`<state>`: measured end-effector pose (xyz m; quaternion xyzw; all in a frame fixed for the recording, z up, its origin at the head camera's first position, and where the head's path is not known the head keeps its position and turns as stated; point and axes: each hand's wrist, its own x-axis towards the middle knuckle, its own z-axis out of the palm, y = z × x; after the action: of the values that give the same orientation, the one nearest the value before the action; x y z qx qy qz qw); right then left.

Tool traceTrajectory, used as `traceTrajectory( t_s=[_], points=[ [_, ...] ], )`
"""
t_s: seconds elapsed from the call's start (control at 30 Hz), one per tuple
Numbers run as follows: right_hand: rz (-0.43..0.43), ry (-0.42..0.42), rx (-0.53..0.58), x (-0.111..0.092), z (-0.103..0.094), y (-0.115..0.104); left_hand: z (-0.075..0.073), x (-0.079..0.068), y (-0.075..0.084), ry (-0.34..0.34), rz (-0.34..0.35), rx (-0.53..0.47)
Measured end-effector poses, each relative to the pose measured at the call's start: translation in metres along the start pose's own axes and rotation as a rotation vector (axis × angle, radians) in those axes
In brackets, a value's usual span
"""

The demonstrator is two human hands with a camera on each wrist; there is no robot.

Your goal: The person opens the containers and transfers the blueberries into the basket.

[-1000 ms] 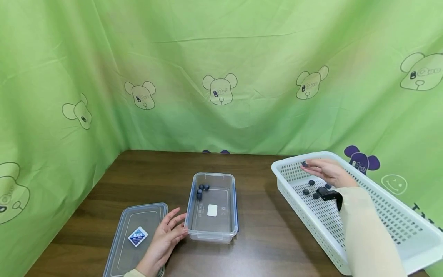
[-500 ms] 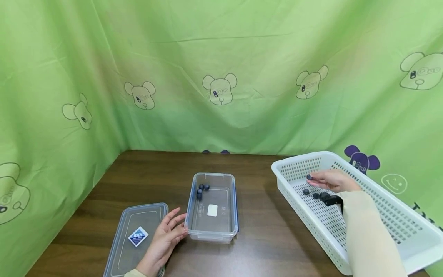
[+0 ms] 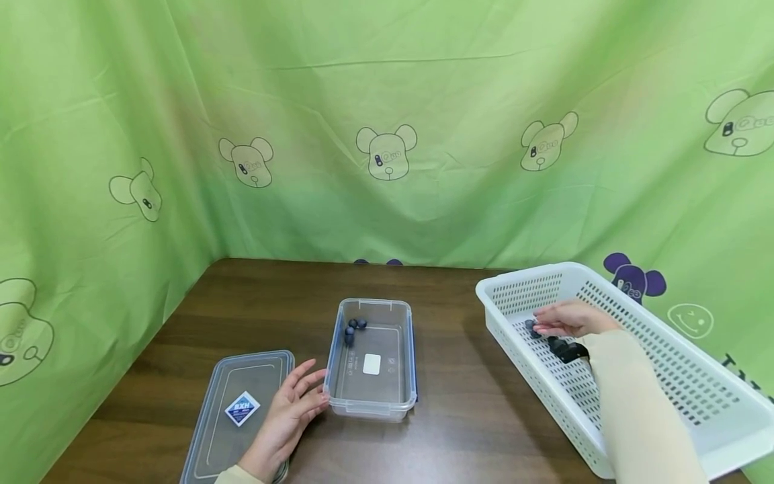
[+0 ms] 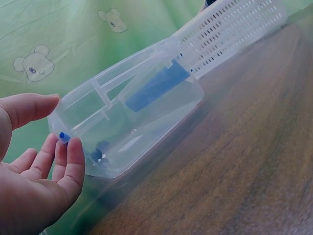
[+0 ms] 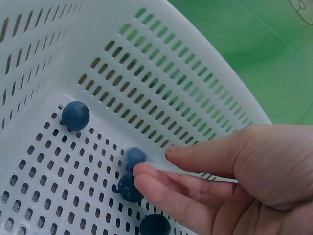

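My left hand [image 3: 289,418] rests beside a clear plastic food container [image 3: 379,405], fingertips against its near left corner. In the left wrist view the fingers [image 4: 74,164] are loosely bent along the container's outside. Several blueberries [image 3: 349,331] lie in its far left part. My right hand [image 3: 571,318] reaches low inside a white perforated basket [image 3: 502,329]. In the right wrist view its thumb and fingers stand apart, and a blurred blueberry [image 5: 135,155] is just past the fingertips. A second blueberry [image 5: 129,188] touches the fingers' edge; another blueberry [image 5: 76,116] sits near the basket's corner.
A clear lid [image 3: 211,444] with a blue-and-white label lies left of the container, partly behind my left hand. The brown wooden table [image 3: 459,417] stretches between container and basket. A green printed curtain [image 3: 326,215] hangs behind and at the sides.
My right hand has come down and a little left inside the basket. The blueberry at its fingertips has been let go near the others. My left hand has stayed at the container.
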<state>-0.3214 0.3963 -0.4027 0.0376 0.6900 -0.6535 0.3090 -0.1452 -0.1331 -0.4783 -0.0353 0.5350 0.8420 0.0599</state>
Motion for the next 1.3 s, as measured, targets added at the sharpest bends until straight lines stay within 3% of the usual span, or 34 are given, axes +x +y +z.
traceTrajectory(
  t_s=[0.17,0.4,0.8,1.0,1.3],
  points=[
    [-0.002,0.064,-0.017,-0.002,0.004,-0.001,0.0,0.0,0.0,0.0,0.001,-0.005],
    [-0.014,0.06,-0.01,-0.002,0.003,-0.003,-0.001,0.0,0.0,-0.005,0.004,-0.003],
    [-0.171,0.043,0.165,-0.007,0.027,-0.049,-0.001,0.001,-0.001,0.0,-0.003,0.0],
    [-0.238,0.014,0.151,-0.004,0.053,-0.067,-0.001,0.0,-0.002,0.001,-0.008,-0.005],
    [-0.283,-0.026,0.02,0.018,0.118,-0.083,-0.001,-0.001,-0.001,-0.002,0.0,-0.006]
  ],
)
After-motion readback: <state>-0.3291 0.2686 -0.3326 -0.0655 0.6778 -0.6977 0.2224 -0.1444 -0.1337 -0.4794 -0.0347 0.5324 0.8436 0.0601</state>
